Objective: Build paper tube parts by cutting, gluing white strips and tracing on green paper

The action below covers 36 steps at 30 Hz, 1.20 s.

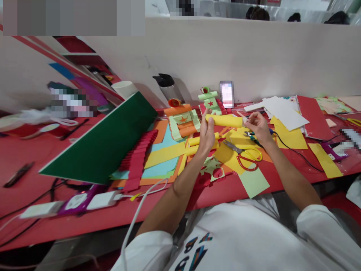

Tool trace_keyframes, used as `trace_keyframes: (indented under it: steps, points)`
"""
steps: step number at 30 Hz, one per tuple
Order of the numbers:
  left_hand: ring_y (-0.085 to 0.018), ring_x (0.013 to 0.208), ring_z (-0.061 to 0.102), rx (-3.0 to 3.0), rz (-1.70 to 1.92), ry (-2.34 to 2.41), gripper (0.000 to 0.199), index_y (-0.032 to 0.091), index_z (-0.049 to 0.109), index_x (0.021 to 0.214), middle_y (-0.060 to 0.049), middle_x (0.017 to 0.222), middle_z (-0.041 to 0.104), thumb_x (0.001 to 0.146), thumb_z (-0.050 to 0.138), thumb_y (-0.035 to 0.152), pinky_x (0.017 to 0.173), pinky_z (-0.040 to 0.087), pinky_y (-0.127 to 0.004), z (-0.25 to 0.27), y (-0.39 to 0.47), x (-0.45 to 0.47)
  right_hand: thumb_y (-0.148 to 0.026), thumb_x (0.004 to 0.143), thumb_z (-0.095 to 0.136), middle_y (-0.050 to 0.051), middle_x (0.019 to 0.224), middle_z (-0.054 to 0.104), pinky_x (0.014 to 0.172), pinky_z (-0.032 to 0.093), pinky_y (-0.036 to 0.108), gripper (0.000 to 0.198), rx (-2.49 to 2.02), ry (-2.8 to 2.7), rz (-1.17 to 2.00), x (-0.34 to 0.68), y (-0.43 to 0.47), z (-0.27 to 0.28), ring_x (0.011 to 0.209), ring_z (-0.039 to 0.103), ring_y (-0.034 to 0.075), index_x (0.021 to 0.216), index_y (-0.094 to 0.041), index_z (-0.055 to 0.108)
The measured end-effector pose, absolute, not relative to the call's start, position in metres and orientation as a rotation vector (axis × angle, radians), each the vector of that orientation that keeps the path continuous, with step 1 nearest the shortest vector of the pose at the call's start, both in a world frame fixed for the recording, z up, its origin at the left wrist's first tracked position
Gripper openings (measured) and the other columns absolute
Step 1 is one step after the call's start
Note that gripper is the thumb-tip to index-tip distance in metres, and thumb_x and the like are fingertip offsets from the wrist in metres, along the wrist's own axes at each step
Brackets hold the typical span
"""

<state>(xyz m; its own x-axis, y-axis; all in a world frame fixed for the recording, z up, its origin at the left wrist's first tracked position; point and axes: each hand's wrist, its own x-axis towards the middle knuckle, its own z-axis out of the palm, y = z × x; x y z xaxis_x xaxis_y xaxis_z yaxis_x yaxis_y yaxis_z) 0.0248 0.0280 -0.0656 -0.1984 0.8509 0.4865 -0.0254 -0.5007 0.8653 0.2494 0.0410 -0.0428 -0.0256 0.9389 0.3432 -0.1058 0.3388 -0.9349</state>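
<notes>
A yellow paper roll (225, 120) is held up over the table, lying nearly level. My left hand (208, 131) is closed around its left end, thumb on top. At the roll's right end my right hand (258, 127) pinches a thin pinkish stick (241, 114); a small whitish bit shows between the fingertips and the roll, too small to name. Below lie more yellow paper rolls (201, 140), scissors (245, 154) with red and yellow handles, and pliers (252, 137). Behind my left hand stand a green-and-orange paper piece (182, 120) and a green-and-red one (211, 102), each with a star.
A green board (104, 139) leans at the left beside pleated red paper (138, 156). At the back stand a bottle (169, 88) and a phone (226, 94). White sheets (284, 113) lie to the right. A white cable (138, 210) crosses the front edge from a purple power strip (80, 201).
</notes>
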Motion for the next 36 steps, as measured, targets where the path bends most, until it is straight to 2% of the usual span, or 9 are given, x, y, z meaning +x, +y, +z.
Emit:
trace_keyframes:
  steps: [11,18,26,32,36]
  points:
    - [-0.031,0.148,0.053,1.489,1.737,1.010,0.070,0.037,0.046,0.157,-0.010,0.165,0.047,0.098,0.048,0.074,0.129,0.034,-0.051,-0.071,0.030,0.028,-0.041,0.066,0.086,-0.006,0.070,0.056,0.062,0.042,0.028,0.043,-0.890,-1.345,1.033,0.248,0.042,-0.044,0.064,0.052,0.014,0.088,-0.026,0.052]
    - [-0.031,0.146,0.056,1.367,1.775,0.938,0.068,0.034,0.059,0.147,-0.012,0.160,0.053,0.092,0.062,0.073,0.128,0.035,-0.049,-0.063,0.023,0.032,-0.036,0.066,0.085,-0.005,0.071,0.057,0.059,0.040,0.028,0.041,-0.901,-1.340,1.051,0.248,0.041,-0.044,0.063,0.051,0.014,0.089,-0.026,0.053]
    - [-0.032,0.145,0.057,1.148,1.816,0.818,0.077,0.038,0.053,0.150,-0.011,0.165,0.048,0.083,0.081,0.064,0.120,0.047,-0.045,-0.058,0.024,0.038,-0.038,0.067,0.085,-0.005,0.072,0.058,0.060,0.041,0.028,0.042,-0.890,-1.335,1.059,0.245,0.042,-0.046,0.064,0.053,0.014,0.091,-0.026,0.053]
    - [-0.027,0.139,0.062,0.893,1.814,0.715,0.059,0.030,0.062,0.137,-0.010,0.145,0.068,0.085,0.083,0.051,0.119,0.050,-0.040,-0.052,0.023,0.044,-0.036,0.066,0.088,-0.006,0.071,0.058,0.061,0.041,0.027,0.044,-0.873,-1.332,1.091,0.242,0.038,-0.044,0.064,0.054,0.014,0.091,-0.026,0.053]
    - [-0.027,0.137,0.064,0.797,1.771,0.666,0.053,0.026,0.066,0.130,-0.012,0.136,0.073,0.089,0.078,0.056,0.118,0.051,-0.041,-0.051,0.018,0.052,-0.037,0.065,0.087,-0.006,0.070,0.057,0.062,0.042,0.027,0.044,-0.868,-1.338,1.110,0.237,0.035,-0.045,0.066,0.056,0.014,0.091,-0.026,0.053]
